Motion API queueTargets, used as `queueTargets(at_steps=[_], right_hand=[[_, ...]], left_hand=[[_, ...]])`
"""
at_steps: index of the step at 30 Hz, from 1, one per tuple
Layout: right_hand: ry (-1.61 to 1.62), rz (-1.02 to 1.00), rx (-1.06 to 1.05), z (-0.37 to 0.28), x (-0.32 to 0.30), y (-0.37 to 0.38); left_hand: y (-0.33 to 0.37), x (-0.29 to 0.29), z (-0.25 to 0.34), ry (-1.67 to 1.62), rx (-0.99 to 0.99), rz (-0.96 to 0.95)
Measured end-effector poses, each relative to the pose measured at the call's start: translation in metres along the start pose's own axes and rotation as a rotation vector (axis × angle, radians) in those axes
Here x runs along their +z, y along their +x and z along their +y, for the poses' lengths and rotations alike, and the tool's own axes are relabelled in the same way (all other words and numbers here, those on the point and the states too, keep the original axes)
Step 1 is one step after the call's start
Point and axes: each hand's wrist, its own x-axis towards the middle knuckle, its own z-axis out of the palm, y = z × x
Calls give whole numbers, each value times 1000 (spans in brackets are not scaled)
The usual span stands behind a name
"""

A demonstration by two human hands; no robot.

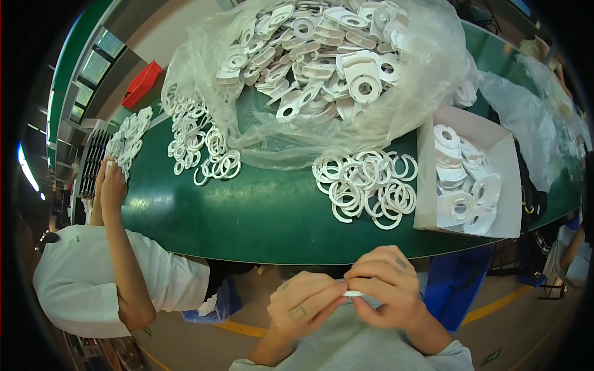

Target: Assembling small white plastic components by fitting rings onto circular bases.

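In front of my body, just off the table's near edge, my left hand (304,303) and my right hand (390,285) meet with fingers pinched on one small white plastic part (353,293). It shows edge-on, and the fingers cover most of it, so its exact shape cannot be made out. Beyond my hands, on the green table (266,216), lies a pile of white plastic rings (365,185), some of them with a gap. A white box (426,191) to its right holds flat white plastic housings (461,206) with round holes.
A large clear plastic bag (272,148) heaped with white housings (322,55) fills the far middle. More white rings (213,151) lie left of it. At the left a co-worker (117,272) handles parts. A red bin (142,84) stands far left; a blue bin (455,284) sits below the table.
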Motion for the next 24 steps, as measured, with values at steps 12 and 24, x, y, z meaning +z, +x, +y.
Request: queueTargets(at_steps=[12,24], right_hand=[[-6,55,-130,-10,-6,-5],[553,-356,698,1,-8,-10]], left_hand=[[-12,6,5,41,205,62],[-7,13,-18,-452,-637,159]])
